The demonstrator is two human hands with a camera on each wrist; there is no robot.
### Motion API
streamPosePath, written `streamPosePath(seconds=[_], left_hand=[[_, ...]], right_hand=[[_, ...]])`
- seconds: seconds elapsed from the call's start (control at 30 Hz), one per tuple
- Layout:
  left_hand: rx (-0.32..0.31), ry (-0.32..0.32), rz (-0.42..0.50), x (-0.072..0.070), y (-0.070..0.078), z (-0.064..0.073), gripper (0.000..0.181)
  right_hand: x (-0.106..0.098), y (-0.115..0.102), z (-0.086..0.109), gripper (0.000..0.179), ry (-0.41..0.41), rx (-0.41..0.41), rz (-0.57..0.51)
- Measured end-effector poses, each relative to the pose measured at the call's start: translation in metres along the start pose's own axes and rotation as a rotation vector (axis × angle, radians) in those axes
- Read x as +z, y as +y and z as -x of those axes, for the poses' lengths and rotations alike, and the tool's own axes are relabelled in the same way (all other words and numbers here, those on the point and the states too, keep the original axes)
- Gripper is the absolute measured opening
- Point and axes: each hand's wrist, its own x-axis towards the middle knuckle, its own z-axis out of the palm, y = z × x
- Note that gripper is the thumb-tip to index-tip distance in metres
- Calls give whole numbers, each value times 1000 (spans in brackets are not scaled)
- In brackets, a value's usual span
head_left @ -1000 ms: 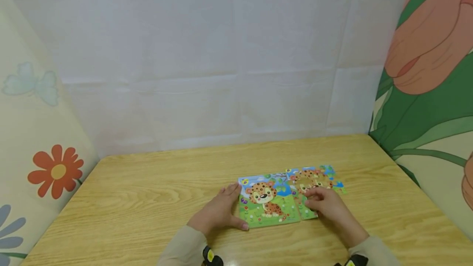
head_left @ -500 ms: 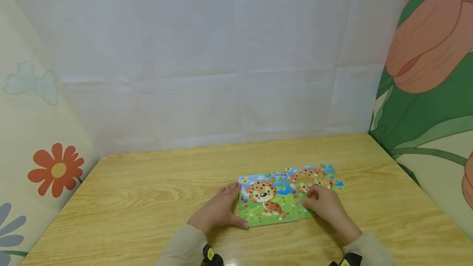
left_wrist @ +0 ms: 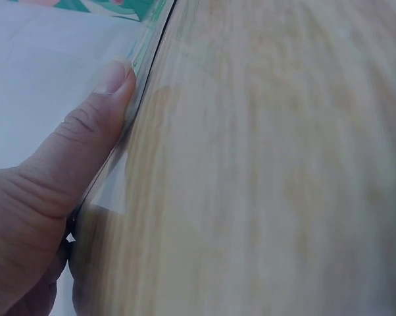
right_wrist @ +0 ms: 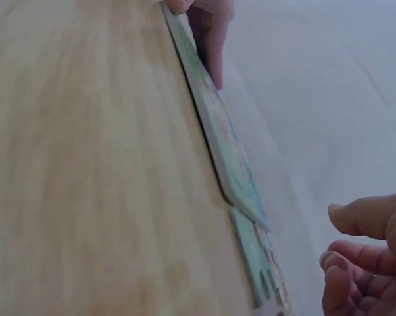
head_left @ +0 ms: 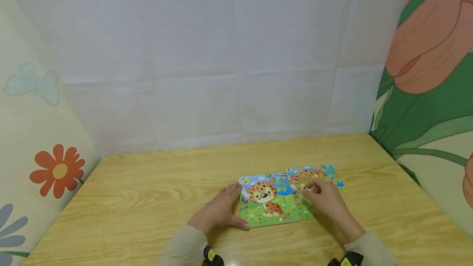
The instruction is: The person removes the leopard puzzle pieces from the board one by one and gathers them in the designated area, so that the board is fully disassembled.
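Observation:
A square leopard picture board [head_left: 271, 200] lies flat on the wooden table. My left hand [head_left: 218, 206] touches its left side, with the thumb near the front corner and the fingers at the far corner. In the left wrist view, the thumb [left_wrist: 93, 125] lies along the board's edge. Against the board's right side is a jigsaw puzzle [head_left: 304, 212] of a similar leopard, its right edge ragged. Over it, partly hiding it, is my right hand [head_left: 327, 200]. In the right wrist view its fingers [right_wrist: 336, 276] curl loosely, apart from the thumb, with no piece visible between them.
The wooden table [head_left: 155, 200] extends around both pictures. A creased white cloth [head_left: 184, 60] hangs behind it. Panels printed with flowers stand on the left [head_left: 59, 171] and right [head_left: 428, 52].
My right hand shifts slightly to and fro over the puzzle, its fingertips now a little farther back, over the leopard's face. The left hand and the board stay in place.

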Motion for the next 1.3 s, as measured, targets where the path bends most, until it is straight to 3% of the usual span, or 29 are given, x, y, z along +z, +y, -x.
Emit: streamPosePath(seconds=[0.17, 0.27, 0.43, 0.63, 0.77, 0.97, 1.13, 1.3], left_hand=[[5, -1, -1, 0, 1, 0, 113], [4, -4, -4, 0, 1, 0, 113], [0, -5, -8, 0, 1, 0, 113], [0, -5, -18, 0, 1, 0, 113], [0, -6, -9, 1, 1, 0, 113], [-8, -8, 0, 2, 1, 0, 113], [-13, -6, 3, 1, 1, 0, 113], [-25, 4, 9, 0, 2, 1, 113]], right_hand=[[0, -9, -2, 21, 45, -91, -30], [4, -13, -3, 20, 21, -158, -93], [13, -17, -6, 29, -111, -283, -145], [25, -20, -7, 40, -273, -419, -26], [31, -24, -6, 46, -352, -429, 36], [41, -27, -4, 47, -386, -417, 143], [48, -29, -5, 34, -371, -393, 205], [51, -36, -8, 25, -393, -320, 223]])
